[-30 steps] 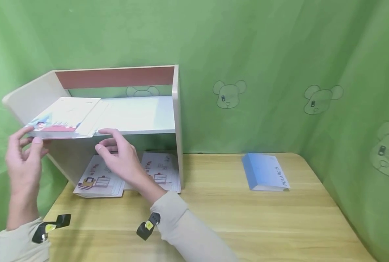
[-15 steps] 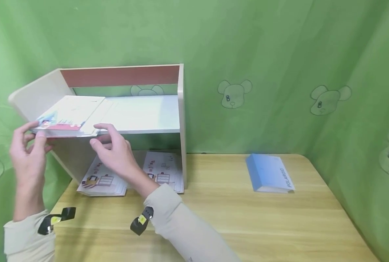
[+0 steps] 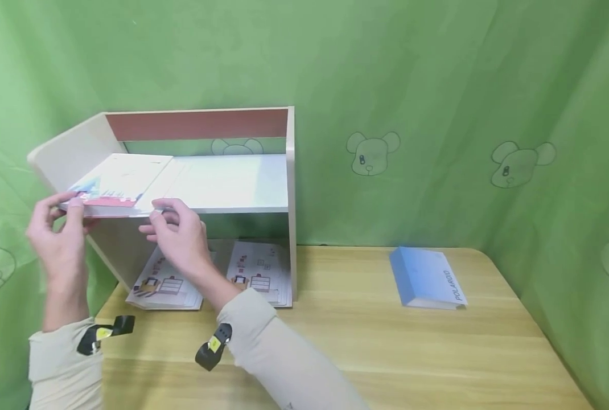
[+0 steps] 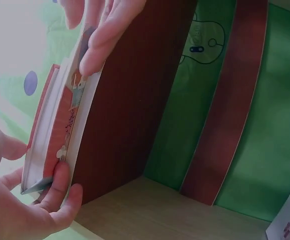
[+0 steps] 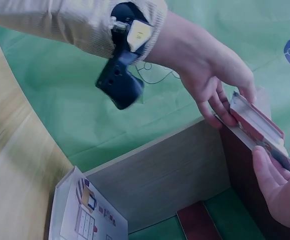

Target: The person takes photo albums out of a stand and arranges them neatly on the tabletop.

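On the upper shelf of a small bookcase (image 3: 291, 176), two books lie flat at the left, lined up along the front edge. The upper book (image 3: 127, 176) has a pale cover with blue and pink art. The lower book (image 3: 156, 187) sticks out to its right. My left hand (image 3: 61, 245) grips the stack's left front corner, thumb above and fingers underneath, seen also in the left wrist view on the book's page edge (image 4: 41, 135). My right hand (image 3: 184, 242) pinches the lower book's right front corner between thumb and fingers.
Below, two picture books, left (image 3: 168, 285) and right (image 3: 260, 273), lie in the bottom compartment. A blue book marked POLAROID (image 3: 429, 279) rests on the wooden table (image 3: 386, 353) at the right. A green curtain (image 3: 412, 85) with bear outlines hangs behind.
My right thumb and index have closed onto the lower book's corner, where they were apart before. My left hand keeps its grip. The whole scene has shifted rightward in the head view.
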A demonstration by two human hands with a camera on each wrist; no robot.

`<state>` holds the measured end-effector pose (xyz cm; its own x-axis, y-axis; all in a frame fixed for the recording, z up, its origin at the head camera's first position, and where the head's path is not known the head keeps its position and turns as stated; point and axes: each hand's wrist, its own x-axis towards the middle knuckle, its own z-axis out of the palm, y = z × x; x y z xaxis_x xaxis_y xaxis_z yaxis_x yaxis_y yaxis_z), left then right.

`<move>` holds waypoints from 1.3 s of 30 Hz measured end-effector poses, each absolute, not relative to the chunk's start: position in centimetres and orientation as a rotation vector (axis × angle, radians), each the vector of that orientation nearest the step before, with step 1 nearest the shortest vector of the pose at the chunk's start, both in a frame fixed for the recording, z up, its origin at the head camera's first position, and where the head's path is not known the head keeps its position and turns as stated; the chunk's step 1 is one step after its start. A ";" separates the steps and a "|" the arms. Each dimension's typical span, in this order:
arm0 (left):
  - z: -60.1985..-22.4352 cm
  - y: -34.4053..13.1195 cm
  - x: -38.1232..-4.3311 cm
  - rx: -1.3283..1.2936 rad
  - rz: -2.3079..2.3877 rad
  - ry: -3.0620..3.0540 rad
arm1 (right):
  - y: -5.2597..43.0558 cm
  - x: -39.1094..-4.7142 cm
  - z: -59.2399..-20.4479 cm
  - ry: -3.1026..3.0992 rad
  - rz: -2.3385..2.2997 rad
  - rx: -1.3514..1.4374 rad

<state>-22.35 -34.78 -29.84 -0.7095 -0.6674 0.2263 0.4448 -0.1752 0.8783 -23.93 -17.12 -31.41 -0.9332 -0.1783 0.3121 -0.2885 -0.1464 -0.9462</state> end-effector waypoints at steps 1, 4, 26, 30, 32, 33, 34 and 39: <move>-29.9 -34.6 -22.5 0.269 -1.949 -1.340 | -17.2 -24.0 -31.4 -1.986 2.258 0.540; -30.0 -34.2 -22.9 0.254 -1.943 -1.309 | -17.3 -24.1 -31.5 -1.958 2.250 0.518; -30.6 -33.4 -21.0 0.271 -1.777 -1.180 | -17.3 -22.8 -31.1 -1.849 2.381 0.478; -30.9 -33.3 -20.0 0.281 -1.817 -1.192 | -17.0 -22.3 -31.5 -1.809 2.451 0.477; -31.1 -33.2 -19.6 0.272 -1.856 -1.209 | -16.7 -22.2 -31.9 -1.785 2.483 0.484; -31.2 -33.2 -19.4 0.259 -1.872 -1.219 | -16.5 -22.2 -32.0 -1.770 2.497 0.490; -31.4 -33.2 -19.2 0.239 -1.890 -1.228 | -16.3 -22.3 -32.2 -1.757 2.509 0.500; -32.3 -33.3 -18.5 0.125 -1.991 -1.272 | -15.4 -22.6 -33.0 -1.753 2.519 0.560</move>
